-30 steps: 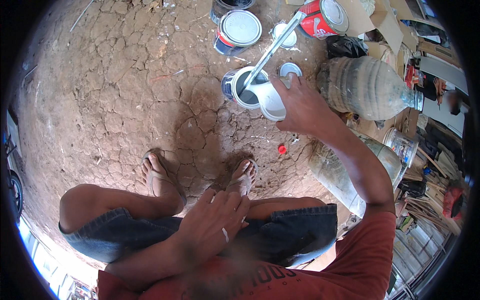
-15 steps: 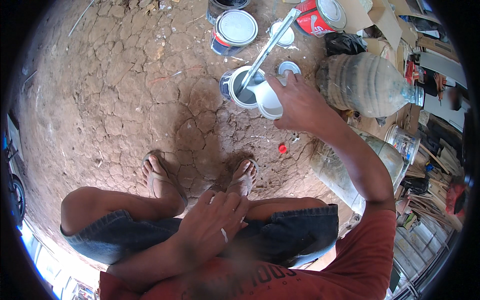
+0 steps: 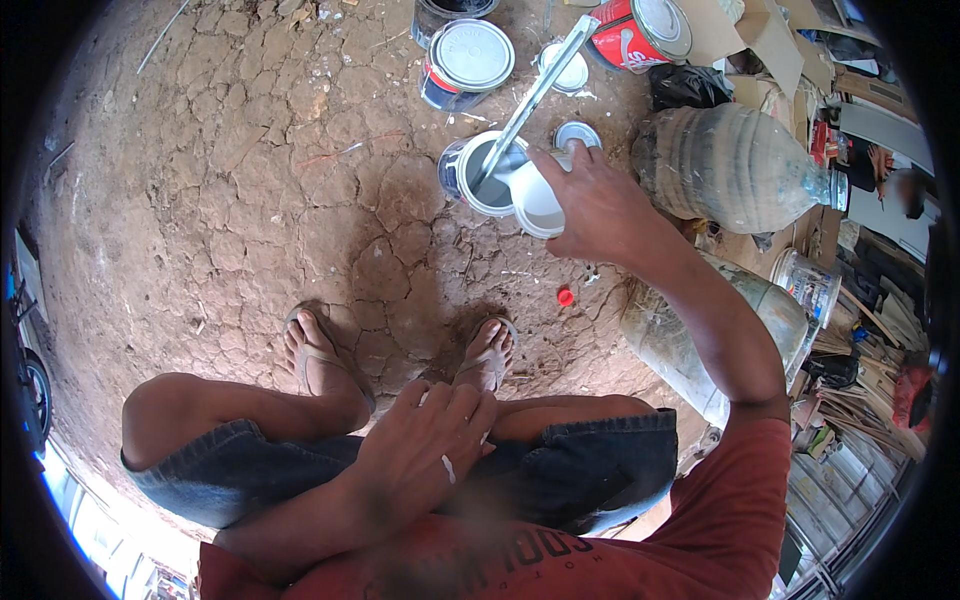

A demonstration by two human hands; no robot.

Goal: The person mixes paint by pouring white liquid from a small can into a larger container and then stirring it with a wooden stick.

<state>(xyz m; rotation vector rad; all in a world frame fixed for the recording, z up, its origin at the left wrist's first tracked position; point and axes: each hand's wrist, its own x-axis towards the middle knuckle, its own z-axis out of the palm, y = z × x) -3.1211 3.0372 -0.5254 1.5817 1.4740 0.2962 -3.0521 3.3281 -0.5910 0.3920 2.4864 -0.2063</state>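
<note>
My right hand (image 3: pixel 605 205) is closed around a small paint can (image 3: pixel 540 210), white inside, tilted left with its lip at the rim of a larger open paint can (image 3: pixel 455 170). White paint (image 3: pixel 509 174) shows at the lip, above the grey paint (image 3: pixel 482 165) in the larger can. A paint-smeared flat stick (image 3: pixel 540 85) leans up out of that can. My left hand (image 3: pixel 425 435) rests over my lap near the right knee, loosely bent, fingertips partly hidden. White paint spots its fingers, and it appears to hold nothing.
Beyond stand a lidded blue can (image 3: pixel 470 60), a dark open can (image 3: pixel 455 10) and a red can (image 3: pixel 640 35). Two round lids (image 3: pixel 565 68) lie on cracked earth. Large plastic bottles (image 3: pixel 730 165) lie to the right, beside wood scraps. A red cap (image 3: pixel 565 297) lies near my foot.
The white stream from the small can into the larger one looks shorter and thinner now. My hands and the cans have barely moved.
</note>
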